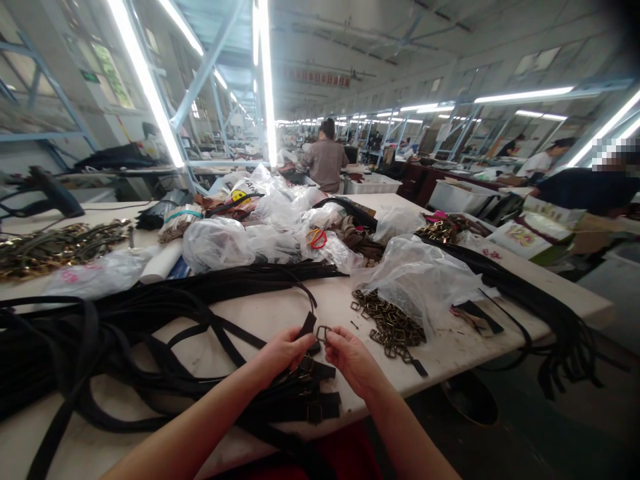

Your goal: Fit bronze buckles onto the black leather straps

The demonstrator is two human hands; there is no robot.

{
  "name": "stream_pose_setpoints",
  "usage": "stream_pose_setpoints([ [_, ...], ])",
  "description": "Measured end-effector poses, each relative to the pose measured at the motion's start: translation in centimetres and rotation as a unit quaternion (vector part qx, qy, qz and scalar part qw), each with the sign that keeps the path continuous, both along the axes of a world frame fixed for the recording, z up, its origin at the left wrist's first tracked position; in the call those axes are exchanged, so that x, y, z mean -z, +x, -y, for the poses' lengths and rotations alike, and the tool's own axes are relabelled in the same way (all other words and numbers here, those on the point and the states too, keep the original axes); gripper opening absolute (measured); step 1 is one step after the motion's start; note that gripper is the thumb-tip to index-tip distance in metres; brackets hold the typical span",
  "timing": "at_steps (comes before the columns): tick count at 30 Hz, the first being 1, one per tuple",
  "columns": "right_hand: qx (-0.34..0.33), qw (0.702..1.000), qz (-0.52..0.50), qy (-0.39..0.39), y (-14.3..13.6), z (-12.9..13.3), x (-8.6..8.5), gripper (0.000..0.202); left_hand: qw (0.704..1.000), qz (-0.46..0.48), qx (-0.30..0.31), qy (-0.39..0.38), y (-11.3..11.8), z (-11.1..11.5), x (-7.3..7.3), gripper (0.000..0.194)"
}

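Between the fingers of my right hand [345, 353] is a small brass-coloured metal buckle [322, 333], held upright. My left hand [287, 350] is closed on a black strap [307, 325], whose end sticks up beside the buckle. Strap and buckle are very close; whether the strap passes through it I cannot tell. Below my left hand lie several strap ends with buckles [315, 411] on them. A heap of loose buckles [387, 323] spills out of a clear plastic bag [425, 273] to the right of my hands.
Long black straps [100, 347] cover the table's left side. More straps [555, 333] hang over its right edge. Plastic bags [220, 243] and bundles are piled at the back, with metal hardware [65, 243] at far left. Co-workers [326, 160] are farther off among crates.
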State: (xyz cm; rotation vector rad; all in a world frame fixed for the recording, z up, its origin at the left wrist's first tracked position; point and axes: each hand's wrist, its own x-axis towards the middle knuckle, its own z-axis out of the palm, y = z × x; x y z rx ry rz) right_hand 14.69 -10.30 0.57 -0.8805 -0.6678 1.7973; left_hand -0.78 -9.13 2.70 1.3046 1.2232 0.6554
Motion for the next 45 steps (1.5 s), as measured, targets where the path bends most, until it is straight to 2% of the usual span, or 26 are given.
stream_pose_setpoints([
  [2, -0.003, 1.000, 0.015, 0.018, -0.7, 0.3, 0.2, 0.022, 1.000, 0.013, -0.006, 0.003, 0.1, 0.0, -0.1, 0.033],
  [5, -0.024, 0.994, 0.091, 0.061, -1.0, 0.5, 0.3, 0.024, 1.000, 0.000, -0.012, 0.014, -0.1, -0.1, 0.1, 0.030],
  [9, -0.012, 0.963, 0.231, 0.138, -0.1, 0.0, -0.1, 0.031, 0.997, -0.047, 0.054, 0.036, -0.6, -0.5, 0.3, 0.030],
  [12, -0.060, 0.945, 0.269, 0.174, 0.3, -0.4, -0.3, 0.022, 0.992, -0.070, 0.095, 0.044, -0.7, -0.6, 0.5, 0.029],
  [15, -0.059, 0.963, 0.220, 0.146, 0.3, -0.6, -0.5, 0.019, 0.993, -0.056, 0.087, 0.061, -0.7, -0.8, 0.4, 0.030],
  [18, 0.024, 0.992, 0.101, 0.072, 0.1, -0.7, -0.6, 0.024, 0.996, -0.050, 0.043, 0.062, -0.7, -0.9, 0.4, 0.034],
  [21, 0.103, 0.995, -0.010, -0.007, -0.2, -0.8, -0.7, 0.030, 0.995, -0.072, 0.045, 0.047, -0.7, -0.7, 0.6, 0.035],
  [23, 0.125, 0.990, -0.060, -0.039, -0.6, -0.9, -0.7, 0.029, 0.994, -0.085, 0.054, 0.051, -0.5, -0.6, 0.7, 0.035],
  [28, 0.119, 0.974, -0.157, -0.116, -1.3, -0.9, -0.4, 0.017, 0.977, -0.160, 0.072, 0.118, -0.3, -0.3, 0.7, 0.037],
  [32, 0.063, 0.961, -0.201, -0.182, -1.3, -0.7, 0.1, 0.009, 0.942, -0.244, 0.098, 0.210, -0.9, -0.3, 0.1, 0.035],
  [35, 0.016, 0.967, -0.183, -0.175, -1.5, -0.1, 0.3, 0.008, 0.926, -0.261, 0.119, 0.248, -1.2, -0.1, -0.7, 0.033],
  [37, 0.009, 0.978, -0.155, -0.140, -1.8, 0.3, 0.2, 0.010, 0.932, -0.239, 0.110, 0.247, -1.1, 0.2, -1.0, 0.030],
  [41, 0.027, 0.996, -0.065, -0.054, -2.4, 0.8, 0.1, 0.018, 0.944, -0.212, 0.072, 0.241, -0.5, 0.3, -1.0, 0.029],
  [45, 0.065, 0.997, -0.014, -0.026, -2.3, 0.5, 0.8, 0.022, 0.928, -0.163, 0.083, 0.324, -0.2, -0.1, -0.8, 0.021],
])
